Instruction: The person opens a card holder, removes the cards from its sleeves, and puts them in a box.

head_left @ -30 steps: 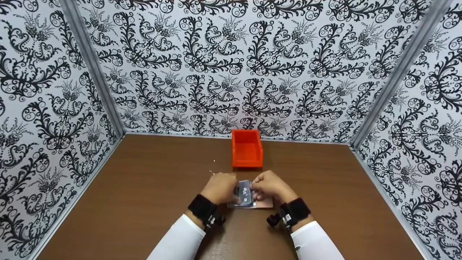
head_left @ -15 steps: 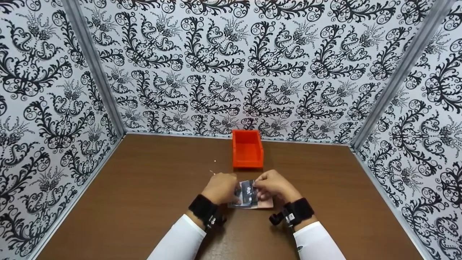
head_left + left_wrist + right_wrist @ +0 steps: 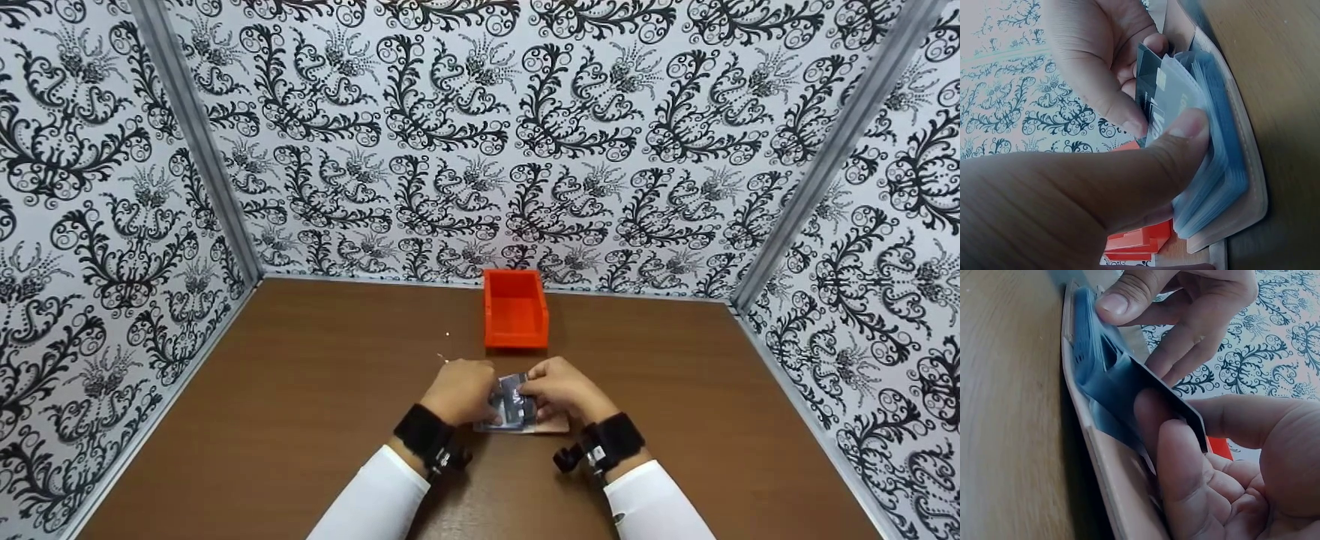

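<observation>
A card holder (image 3: pixel 553 427) with a beige cover and a stack of clear sleeves (image 3: pixel 1224 169) lies open on the table in front of the person. The left hand (image 3: pixel 459 391) grips the sleeves at their left side, its thumb pressed on top in the left wrist view. A dark card (image 3: pixel 1147 84) with white lettering sits partly inside the upper sleeve. The right hand (image 3: pixel 566 390) pinches the free edge of that card, thumb on one face and fingertips on the other. In the right wrist view, the card (image 3: pixel 1176 405) stands tilted up from the beige cover.
Beyond the hands stands an orange open-front bin (image 3: pixel 516 319) near the patterned back wall (image 3: pixel 450 150). Small pale specks (image 3: pixel 442 358) lie on the brown table (image 3: pixel 337 360) left of the bin. Patterned side walls flank the table.
The right hand first shifted slightly right with the card's edge, then came back a little left. The card tilted up from its flatter position. The left hand has stayed nearly still.
</observation>
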Demonstrator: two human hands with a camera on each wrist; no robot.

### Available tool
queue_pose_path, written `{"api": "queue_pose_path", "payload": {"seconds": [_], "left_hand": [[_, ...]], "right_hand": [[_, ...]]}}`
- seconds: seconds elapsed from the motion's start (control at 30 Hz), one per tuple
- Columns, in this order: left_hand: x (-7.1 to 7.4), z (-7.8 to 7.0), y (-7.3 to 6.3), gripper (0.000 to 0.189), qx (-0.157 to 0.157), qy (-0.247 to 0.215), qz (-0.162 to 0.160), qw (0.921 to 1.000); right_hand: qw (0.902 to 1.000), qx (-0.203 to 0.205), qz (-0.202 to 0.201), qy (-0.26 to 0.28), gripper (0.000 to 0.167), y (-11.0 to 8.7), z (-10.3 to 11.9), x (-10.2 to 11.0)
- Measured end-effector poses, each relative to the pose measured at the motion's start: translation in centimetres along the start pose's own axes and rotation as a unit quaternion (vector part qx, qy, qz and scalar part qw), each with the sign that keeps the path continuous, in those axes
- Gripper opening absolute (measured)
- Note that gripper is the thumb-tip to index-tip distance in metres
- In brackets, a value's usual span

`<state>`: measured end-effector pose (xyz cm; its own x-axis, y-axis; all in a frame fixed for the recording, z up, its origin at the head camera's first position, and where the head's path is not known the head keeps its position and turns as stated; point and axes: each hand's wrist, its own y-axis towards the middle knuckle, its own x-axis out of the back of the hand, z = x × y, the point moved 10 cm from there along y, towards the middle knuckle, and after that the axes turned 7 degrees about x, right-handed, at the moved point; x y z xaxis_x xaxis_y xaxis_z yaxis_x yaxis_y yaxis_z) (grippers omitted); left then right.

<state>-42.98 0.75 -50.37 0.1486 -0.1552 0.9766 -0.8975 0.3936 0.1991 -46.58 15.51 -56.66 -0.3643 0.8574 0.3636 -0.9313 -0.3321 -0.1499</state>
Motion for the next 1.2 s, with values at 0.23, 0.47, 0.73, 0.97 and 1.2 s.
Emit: {"api": "queue_pose_path", "payload": {"seconds": [0.23,0.47,0.73,0.97,1.2], "left_hand": [[-0.1,0.1,0.2,0.047,0.005,-0.009,0.005,0.9999],[-2.2,0.8,0.8,0.044,-0.003,-0.028,0.006,0.9996],[-0.3,0.1,0.1,0.037,-0.004,-0.024,0.014,0.9996],[-0.3,0.0,0.0,0.036,0.000,-0.024,0.025,0.9994],[-0.2,0.2,0.0,0.036,0.008,-0.028,0.029,0.9992]], "right_hand": [[0.9995,0.004,-0.017,-0.028,0.011,0.1,0.2,0.4],[0.9977,0.009,-0.048,-0.046,0.019,0.0,0.7,1.5],[0.9822,0.038,-0.082,-0.165,0.029,-0.3,2.8,3.9],[0.9740,0.045,-0.128,-0.181,0.012,-1.2,4.5,5.2],[0.9604,0.074,-0.174,-0.205,0.009,-1.2,6.5,5.8]]}}
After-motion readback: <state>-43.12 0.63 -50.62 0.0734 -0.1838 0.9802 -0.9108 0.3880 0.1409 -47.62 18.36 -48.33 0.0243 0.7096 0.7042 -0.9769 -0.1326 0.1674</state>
